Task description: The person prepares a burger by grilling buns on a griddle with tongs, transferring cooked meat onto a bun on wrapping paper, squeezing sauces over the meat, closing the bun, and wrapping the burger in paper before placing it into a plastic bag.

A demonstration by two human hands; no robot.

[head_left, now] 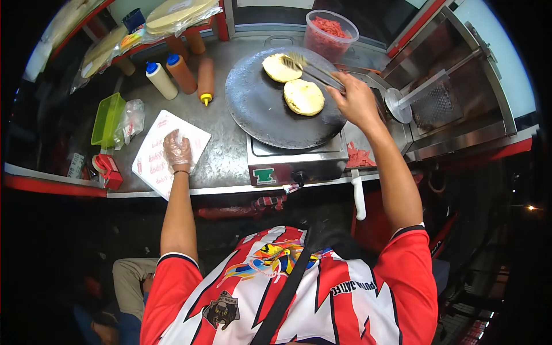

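Note:
My right hand (356, 100) is closed round metal tongs (317, 71), whose tips meet the upper bun half (279, 69) on the round black griddle (259, 115). Just below it lies a second bun half (304, 98), pale side up. At the left, my left hand (177, 150), in a clear plastic glove, rests on printed white wrapping paper (150, 158). Its thumb and fingers are slightly apart, with paper showing between them. What lies under the palm is hidden.
Sauce bottles (161, 81) stand at the back left, near a green tray (107, 119) and a red tape dispenser (108, 171). A tub of red shredded food (332, 33) sits behind the griddle. A white-handled knife (359, 198) juts over the front edge. Metal grill equipment (445, 103) occupies the right.

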